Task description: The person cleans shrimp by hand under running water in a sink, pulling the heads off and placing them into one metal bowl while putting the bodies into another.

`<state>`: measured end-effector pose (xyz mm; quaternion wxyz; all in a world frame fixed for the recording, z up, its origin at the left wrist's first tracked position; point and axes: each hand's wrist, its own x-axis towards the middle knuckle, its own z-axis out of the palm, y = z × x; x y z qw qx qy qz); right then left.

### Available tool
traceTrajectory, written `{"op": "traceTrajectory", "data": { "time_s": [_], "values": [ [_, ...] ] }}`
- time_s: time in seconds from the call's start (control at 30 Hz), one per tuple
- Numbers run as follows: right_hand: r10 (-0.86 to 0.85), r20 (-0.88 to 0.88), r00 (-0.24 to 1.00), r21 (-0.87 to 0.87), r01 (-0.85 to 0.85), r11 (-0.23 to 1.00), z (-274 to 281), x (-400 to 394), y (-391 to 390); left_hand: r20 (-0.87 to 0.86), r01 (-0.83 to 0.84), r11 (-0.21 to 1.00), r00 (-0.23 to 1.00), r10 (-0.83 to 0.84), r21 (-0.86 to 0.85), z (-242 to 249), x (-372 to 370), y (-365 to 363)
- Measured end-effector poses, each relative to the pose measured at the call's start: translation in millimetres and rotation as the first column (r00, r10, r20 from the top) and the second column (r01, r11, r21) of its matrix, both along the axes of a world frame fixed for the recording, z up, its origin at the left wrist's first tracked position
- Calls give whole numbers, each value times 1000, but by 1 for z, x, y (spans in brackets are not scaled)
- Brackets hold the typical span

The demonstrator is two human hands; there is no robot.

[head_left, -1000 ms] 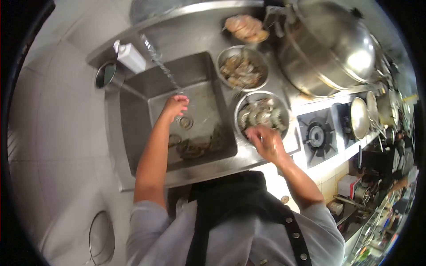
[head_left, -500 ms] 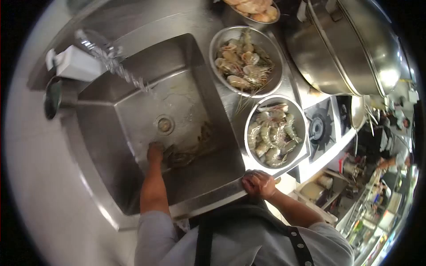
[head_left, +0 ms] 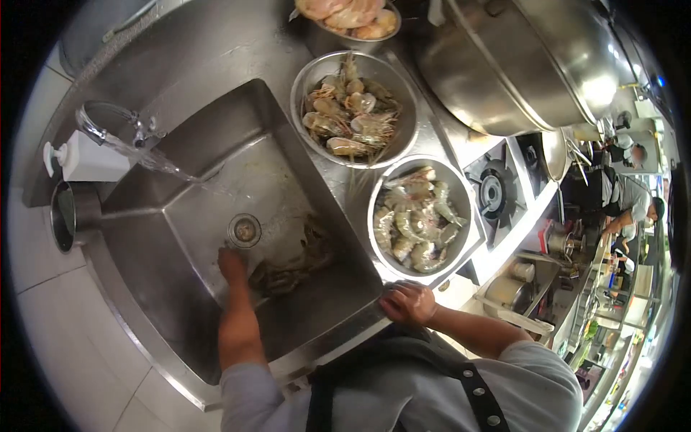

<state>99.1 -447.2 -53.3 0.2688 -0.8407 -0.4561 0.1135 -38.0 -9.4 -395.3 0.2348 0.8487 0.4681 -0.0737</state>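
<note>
My left hand [head_left: 232,265] is down in the steel sink [head_left: 137,288], beside the drain [head_left: 245,231]. Its fingers are too dark and small to make out. Just right of it, a loose pile of shrimp [head_left: 288,273] lies on the sink floor. My right hand [head_left: 408,302] is closed over the sink's front right rim, fingers curled together. Above it, a steel bowl of shrimp [head_left: 417,223] stands on the counter, and behind that a second bowl [head_left: 356,108] holds shrimp heads and shells. Water runs from the faucet [head_left: 108,122] into the sink.
A bowl of pale meat [head_left: 353,18] is at the top. Large steel pots [head_left: 518,65] stand at the upper right beside a gas burner [head_left: 492,194]. A white box [head_left: 93,158] and a metal cup [head_left: 65,216] sit left. Other people [head_left: 633,198] are in the far right background.
The view has shifted, so the sink and bowls appear further left and the faucet shows more clearly. Both hands stay at about the same places on the sink.
</note>
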Motion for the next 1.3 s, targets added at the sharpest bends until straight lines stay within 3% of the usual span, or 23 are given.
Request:
{"op": "traceTrajectory", "data": {
  "time_s": [0.03,0.1,0.13,0.17,0.23,0.37,0.4,0.47,0.53,0.63,0.77,0.8,0.83,0.87,0.9,0.93,1.07,1.13,1.23,1.3],
  "values": [
    [13,17,1000,-24,-12,1000,2,-1,2,214,-123,990,967,136,-75,-42,5,21],
    [51,-22,998,34,-50,998,-6,-7,1,224,-37,998,973,48,-52,65,73,29],
    [50,-8,999,54,-49,997,1,-10,10,327,-198,901,884,335,-386,131,107,21],
    [129,-40,991,81,-126,989,12,-14,28,318,-262,677,729,606,-688,185,133,14],
    [235,-49,971,185,-222,957,39,-18,77,397,-70,719,794,459,-692,240,158,22],
    [154,151,977,300,-193,934,66,17,184,402,-107,628,682,611,-771,286,183,43],
    [105,182,978,283,-154,947,77,32,210,437,-89,644,664,607,-760,303,184,43],
    [121,272,955,-76,-104,992,74,65,268,482,-86,674,634,605,-734,336,179,42],
    [3,512,859,26,-19,999,60,90,311,549,3,703,627,553,-711,366,174,41],
    [125,570,812,-17,-141,990,54,114,350,582,22,738,631,514,-675,410,166,43],
    [263,405,875,-36,-272,961,74,130,368,613,1,760,592,523,-649,403,160,70],
    [318,302,899,-7,-332,943,75,135,369,794,24,997,607,40,-69,389,160,81],
    [372,195,908,29,-384,923,77,139,369,647,58,841,611,-455,537,378,159,90],
    [373,198,906,32,-387,922,83,142,370,647,55,840,612,-456,540,397,155,80],
    [392,24,920,30,-392,919,93,146,369,648,190,958,705,-286,216,432,149,59],
    [397,-151,905,29,-398,917,97,149,368,578,266,953,805,-135,-148,451,145,47],
    [345,-243,907,78,-336,938,91,148,366,634,330,943,719,-284,49,437,147,50],
    [412,58,910,-1,-412,911,89,147,363,654,297,951,737,-170,-88,432,149,47],
    [330,208,921,53,-347,936,85,141,362,682,276,960,711,-168,-51,428,152,48],
    [266,194,944,135,-294,946,72,138,367,684,223,975,708,-177,21,424,155,49]
  ]
}}
